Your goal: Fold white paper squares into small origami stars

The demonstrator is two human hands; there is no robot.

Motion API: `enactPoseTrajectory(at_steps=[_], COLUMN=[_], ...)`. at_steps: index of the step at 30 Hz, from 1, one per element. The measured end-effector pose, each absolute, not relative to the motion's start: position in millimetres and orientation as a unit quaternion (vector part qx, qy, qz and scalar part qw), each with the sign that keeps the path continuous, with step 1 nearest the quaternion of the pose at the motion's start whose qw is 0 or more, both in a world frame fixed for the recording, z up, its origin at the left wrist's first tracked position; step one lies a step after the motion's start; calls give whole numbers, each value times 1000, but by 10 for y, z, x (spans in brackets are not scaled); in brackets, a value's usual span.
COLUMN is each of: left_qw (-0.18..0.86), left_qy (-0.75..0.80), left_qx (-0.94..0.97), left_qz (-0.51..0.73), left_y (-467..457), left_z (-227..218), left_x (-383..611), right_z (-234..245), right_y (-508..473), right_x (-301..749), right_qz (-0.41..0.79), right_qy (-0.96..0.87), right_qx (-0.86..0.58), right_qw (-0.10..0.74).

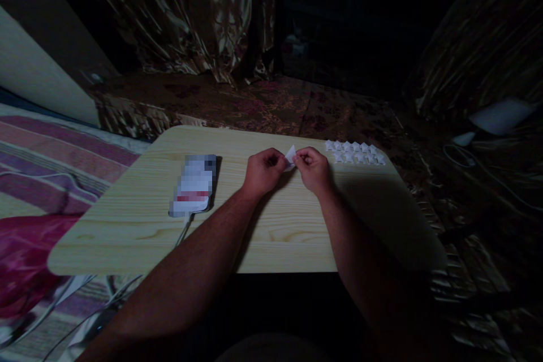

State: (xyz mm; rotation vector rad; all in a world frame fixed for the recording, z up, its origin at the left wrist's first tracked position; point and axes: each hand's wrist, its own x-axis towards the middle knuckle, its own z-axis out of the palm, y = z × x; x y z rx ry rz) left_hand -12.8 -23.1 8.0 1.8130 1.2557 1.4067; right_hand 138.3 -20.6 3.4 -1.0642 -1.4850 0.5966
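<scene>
A small piece of white paper (291,156) is pinched between both of my hands above the middle of a light wooden table (139,226). My left hand (263,172) is closed on its left side, my right hand (314,169) is closed on its right side. Both hands rest close to the tabletop, fingertips nearly touching. To the right of my right hand, near the table's far right corner, lie several small folded white paper pieces (355,153) set out in two rows.
A phone (194,184) lies face up on the table's left half with a cable (183,232) running off the near edge. A striped blanket (51,164) is at the left, dark patterned curtains behind, cables and a white object (500,116) at the right.
</scene>
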Motion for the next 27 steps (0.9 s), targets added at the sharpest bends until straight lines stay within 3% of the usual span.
enactPoseTrajectory(at_steps=[15,22,27], left_qw=[0,23,146], left_qy=[496,501,490], left_qx=[781,766,734], left_qz=[379,401,447], left_y=[-317,-324,-260], left_z=[186,194,100], left_x=[-142,-138,-135], right_z=[2,7,16], right_y=[-188,-193,-191], right_x=[1382,1378,1387], right_qz=[244,251,277], right_qy=[-638,-635,-618], right_qx=[-478,-478,-475], right_qw=[552,552,561])
